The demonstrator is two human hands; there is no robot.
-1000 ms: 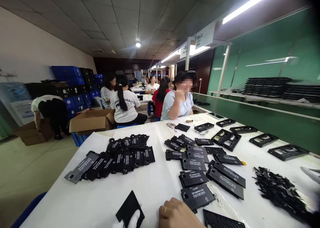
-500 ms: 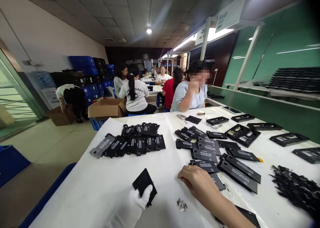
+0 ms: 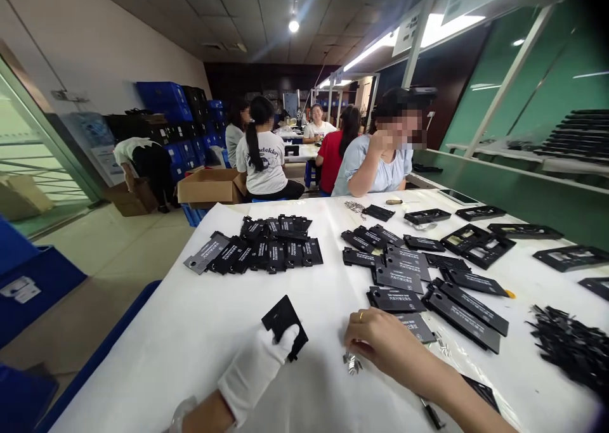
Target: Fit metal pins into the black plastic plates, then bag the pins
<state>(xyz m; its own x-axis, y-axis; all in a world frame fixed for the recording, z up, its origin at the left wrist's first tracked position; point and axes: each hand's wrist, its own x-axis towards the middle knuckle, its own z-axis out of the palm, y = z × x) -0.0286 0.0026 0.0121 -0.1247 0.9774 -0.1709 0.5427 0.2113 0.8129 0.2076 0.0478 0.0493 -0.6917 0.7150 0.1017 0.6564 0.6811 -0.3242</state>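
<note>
My left hand [image 3: 276, 347], in a white glove, grips a black plastic cover plate [image 3: 286, 327] above the white-covered table. Its thumb lies across the plate's face, and the plate is tilted. My bare right hand [image 3: 378, 338], with a ring on one finger, is lowered over a small pile of metal pins [image 3: 353, 363]. Its fingers curl together at the edge of that pile, and whatever is between the fingertips is hidden. Printed black cover plates [image 3: 402, 274] lie just beyond this hand. A further group of printed black plates [image 3: 261, 249] overlaps beyond the left hand.
Black frames [image 3: 478, 246] line the table's right side, with a heap of small black parts [image 3: 571, 347] nearer me. More pins [image 3: 445, 348] lie beside the right forearm. A person in light blue [image 3: 375, 167] sits at the far edge. Blue bins [image 3: 38, 293] stand at left.
My right hand has come down onto the pile of pins, its fingers now at the pile's edge. My left hand still holds the plate. The view has shifted somewhat.
</note>
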